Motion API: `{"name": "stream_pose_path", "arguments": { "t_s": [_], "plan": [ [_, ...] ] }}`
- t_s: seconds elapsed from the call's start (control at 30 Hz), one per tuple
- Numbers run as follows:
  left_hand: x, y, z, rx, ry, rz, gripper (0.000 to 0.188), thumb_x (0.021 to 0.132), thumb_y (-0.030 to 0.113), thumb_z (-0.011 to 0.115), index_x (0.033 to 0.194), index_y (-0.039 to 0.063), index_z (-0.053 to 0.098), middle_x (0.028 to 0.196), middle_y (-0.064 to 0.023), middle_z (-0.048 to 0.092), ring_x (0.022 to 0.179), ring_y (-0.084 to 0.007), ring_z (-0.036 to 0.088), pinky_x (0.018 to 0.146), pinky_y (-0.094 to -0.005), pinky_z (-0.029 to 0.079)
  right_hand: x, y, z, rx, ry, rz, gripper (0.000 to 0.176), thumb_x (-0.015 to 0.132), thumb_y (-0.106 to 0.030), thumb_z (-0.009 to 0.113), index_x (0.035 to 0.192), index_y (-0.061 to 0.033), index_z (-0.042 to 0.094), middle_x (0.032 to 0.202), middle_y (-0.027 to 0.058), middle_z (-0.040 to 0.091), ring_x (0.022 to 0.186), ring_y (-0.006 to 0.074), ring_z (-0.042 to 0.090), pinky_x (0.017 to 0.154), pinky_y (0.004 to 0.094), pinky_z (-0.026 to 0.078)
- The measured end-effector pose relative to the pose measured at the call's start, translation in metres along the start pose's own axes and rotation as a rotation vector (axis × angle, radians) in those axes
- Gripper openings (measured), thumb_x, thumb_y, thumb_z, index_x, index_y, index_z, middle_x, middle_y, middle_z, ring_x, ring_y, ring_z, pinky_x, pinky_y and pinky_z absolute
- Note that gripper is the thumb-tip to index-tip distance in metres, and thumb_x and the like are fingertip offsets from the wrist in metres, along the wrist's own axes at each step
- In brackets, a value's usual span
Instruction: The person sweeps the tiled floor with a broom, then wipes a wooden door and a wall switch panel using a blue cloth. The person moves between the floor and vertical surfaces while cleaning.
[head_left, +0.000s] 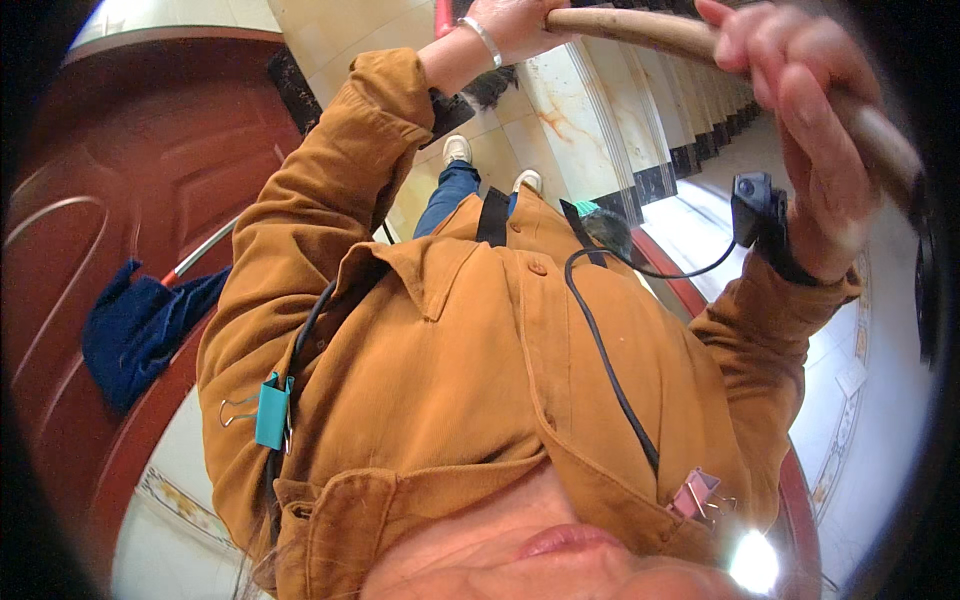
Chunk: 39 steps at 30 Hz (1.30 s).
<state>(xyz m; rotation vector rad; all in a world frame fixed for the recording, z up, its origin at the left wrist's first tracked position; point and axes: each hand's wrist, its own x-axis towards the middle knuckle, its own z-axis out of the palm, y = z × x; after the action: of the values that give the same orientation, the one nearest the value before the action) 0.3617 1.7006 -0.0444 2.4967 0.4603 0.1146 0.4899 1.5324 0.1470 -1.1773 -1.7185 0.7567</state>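
Observation:
A wooden pole (637, 26) runs across the top of the view, curving down towards the right rim. My left hand (517, 26), with a silver bracelet (480, 41) on the wrist, is closed around its left end. Further right, my right hand (817, 97) grips the same pole; the fingers are slightly blurred. A small black camera (754, 199) is strapped to my right wrist, and its cable (600, 330) trails over my brown jacket (442, 375). The pole's far end passes near a dark object (928, 300) at the right rim, too dim to name.
Marble stairs (637, 127) rise ahead on the right. At left, a dark red panelled door (195, 127) stands near a dark blue cloth (142, 330) on a pole (206, 247). A dark bristly thing (491, 86) lies on the tiled floor (337, 37) ahead.

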Motion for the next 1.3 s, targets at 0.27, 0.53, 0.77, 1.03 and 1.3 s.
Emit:
{"name": "stream_pose_path", "arguments": {
  "t_s": [0.27, 0.53, 0.77, 1.03, 1.3],
  "plan": [
    [-0.048, -0.061, 0.094, 0.206, -0.168, 0.031, 0.022, 0.081, 0.038, 0.063, 0.089, 0.017, 0.063, 0.079, -0.0088, 0.065, 0.078, -0.0280, 0.065, 0.067, -0.0389, 0.052, -0.103, 0.077, 0.060, 0.379, 0.327, 0.088, 0.008, 0.083, -0.004, 0.062, 0.079, -0.0048, 0.055, 0.079, 0.0024, 0.058, 0.079, 0.0155, 0.058, 0.095, 0.0365, 0.042],
    [-0.111, -0.096, 0.266, -0.393, -0.587, -0.235, 0.024, 0.068, 0.028, 0.076, 0.084, 0.013, 0.065, 0.081, -0.0094, 0.066, 0.078, -0.0285, 0.064, 0.070, -0.0377, 0.050, -0.161, 0.108, 0.112, 0.394, 0.018, 0.589, 0.018, 0.082, -0.007, 0.064, 0.073, -0.0054, 0.049, 0.072, 0.0017, 0.055, 0.069, 0.0139, 0.052, 0.086, 0.0324, 0.045],
    [-0.129, -0.003, 0.291, -0.595, -0.459, -0.106, 0.017, 0.065, 0.015, 0.071, 0.074, 0.012, 0.057, 0.074, -0.0113, 0.059, 0.075, -0.0312, 0.058, 0.066, -0.0383, 0.047, -0.178, 0.075, 0.079, 0.403, -0.182, 0.521, 0.024, 0.079, -0.007, 0.067, 0.071, -0.0037, 0.044, 0.070, 0.0051, 0.049, 0.063, 0.0177, 0.046, 0.060, 0.0303, 0.039],
    [-0.103, -0.012, 0.262, -0.441, -0.116, 0.029, 0.016, 0.068, 0.013, 0.069, 0.075, 0.006, 0.056, 0.079, -0.0136, 0.055, 0.079, -0.0339, 0.055, 0.068, -0.0386, 0.045, -0.130, 0.053, 0.081, 0.228, -0.232, 0.420, 0.024, 0.076, -0.004, 0.067, 0.072, -0.0035, 0.043, 0.071, 0.0093, 0.045, 0.067, 0.0260, 0.045, 0.063, 0.0335, 0.038],
    [-0.039, -0.025, 0.206, -0.364, 0.067, 0.094, 0.013, 0.069, 0.018, 0.065, 0.079, 0.013, 0.060, 0.080, -0.0117, 0.060, 0.082, -0.0326, 0.061, 0.069, -0.0408, 0.049, -0.064, 0.022, 0.094, -0.073, -0.220, 0.317, 0.022, 0.075, -0.006, 0.066, 0.071, -0.0025, 0.045, 0.069, 0.0116, 0.045, 0.069, 0.0306, 0.045, 0.067, 0.0348, 0.039]
  ]
}}
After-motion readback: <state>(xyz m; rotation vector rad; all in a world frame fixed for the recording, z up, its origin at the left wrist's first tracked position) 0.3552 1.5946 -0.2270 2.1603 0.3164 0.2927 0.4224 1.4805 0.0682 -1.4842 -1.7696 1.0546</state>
